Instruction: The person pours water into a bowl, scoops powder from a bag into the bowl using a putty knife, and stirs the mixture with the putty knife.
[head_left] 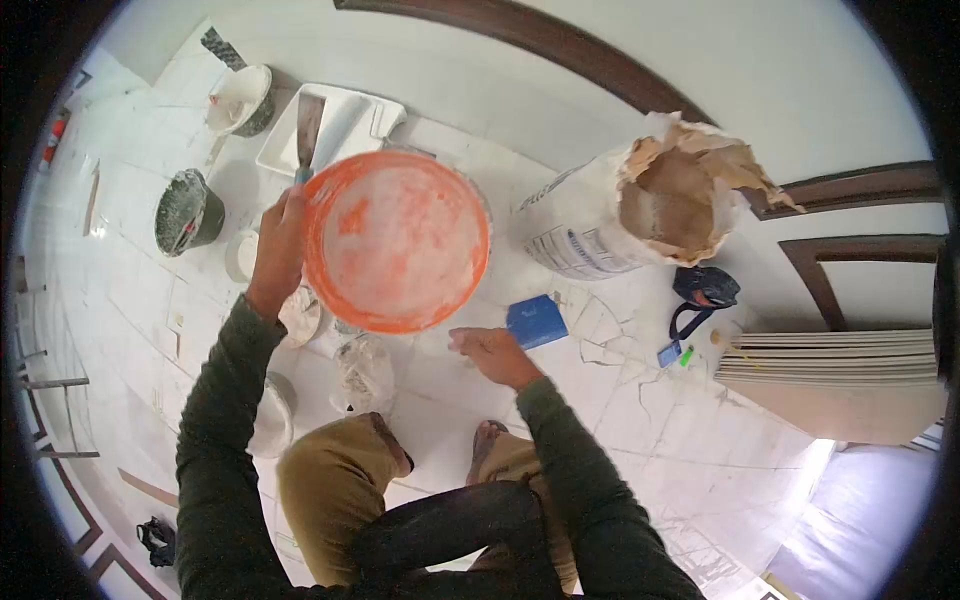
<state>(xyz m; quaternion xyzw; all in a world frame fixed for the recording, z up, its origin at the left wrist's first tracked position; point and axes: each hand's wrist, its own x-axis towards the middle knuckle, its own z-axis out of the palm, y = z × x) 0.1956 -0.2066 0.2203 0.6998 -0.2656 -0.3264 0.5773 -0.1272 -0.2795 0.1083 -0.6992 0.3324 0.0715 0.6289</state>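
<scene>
My left hand (277, 248) is closed around the handle of a putty knife (309, 128), whose broad blade points up and away from me. The same hand lies against the left rim of a round orange tub (398, 243) smeared with white residue; whether it also grips that rim I cannot tell. Just below the tub's lower right edge is my right hand (495, 355), fingers stretched to the left and holding nothing I can see. Beside it on the floor lies a blue flat piece (537, 321).
An open paper sack (580, 225) of powder stands right of the tub. A white paint tray (275, 152), a dark bucket (190, 215) and a whitish bucket (240, 103) stand at left. A plastic bag (362, 375) sits near my feet; stacked boards (830, 390) are at right.
</scene>
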